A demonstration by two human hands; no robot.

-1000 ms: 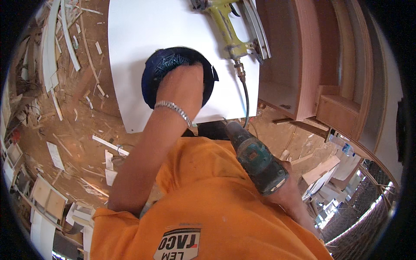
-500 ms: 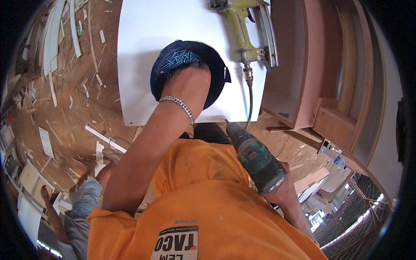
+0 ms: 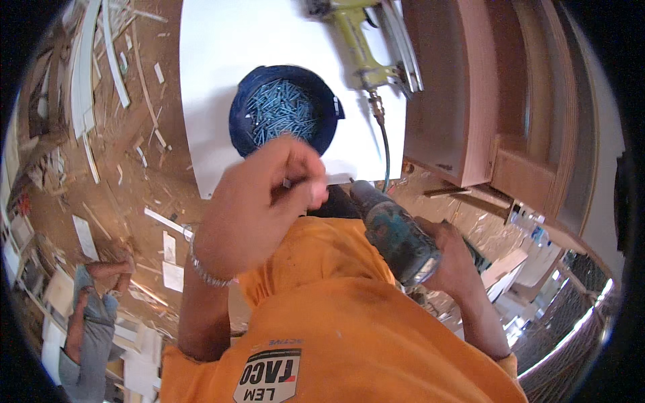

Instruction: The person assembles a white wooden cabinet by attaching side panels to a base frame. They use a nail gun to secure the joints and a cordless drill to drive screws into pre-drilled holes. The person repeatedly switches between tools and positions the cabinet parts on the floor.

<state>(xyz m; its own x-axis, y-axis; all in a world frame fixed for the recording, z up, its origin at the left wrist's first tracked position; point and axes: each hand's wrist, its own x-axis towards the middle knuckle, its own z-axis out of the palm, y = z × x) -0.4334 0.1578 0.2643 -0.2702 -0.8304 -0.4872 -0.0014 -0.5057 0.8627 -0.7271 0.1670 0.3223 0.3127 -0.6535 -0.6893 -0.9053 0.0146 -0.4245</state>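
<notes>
My left hand (image 3: 265, 201) is raised just on the near side of a dark blue bowl (image 3: 240, 127) that holds many bluish metal screws (image 3: 282, 111). Its fingers are curled together and blurred. A small pale glint shows between them, too small to name. A chain bracelet circles that wrist. In my right hand (image 3: 447, 258) is a worn teal and black cordless drill (image 3: 396, 235), its bit pointing up toward the near edge of the white board (image 3: 208, 40). The right fingers are partly hidden behind the drill.
A yellow-green nail gun (image 3: 359, 50) lies on the board, its air hose (image 3: 386, 151) running over the near edge. Wooden cabinet frames (image 3: 463, 101) stand at the right. Wood offcuts (image 3: 84, 74) litter the floor at left, where another person (image 3: 94, 336) sits.
My left hand has come out of the bowl and back toward me, uncovering the screws. The drill stays in my right hand. The other person at left has shifted position in view.
</notes>
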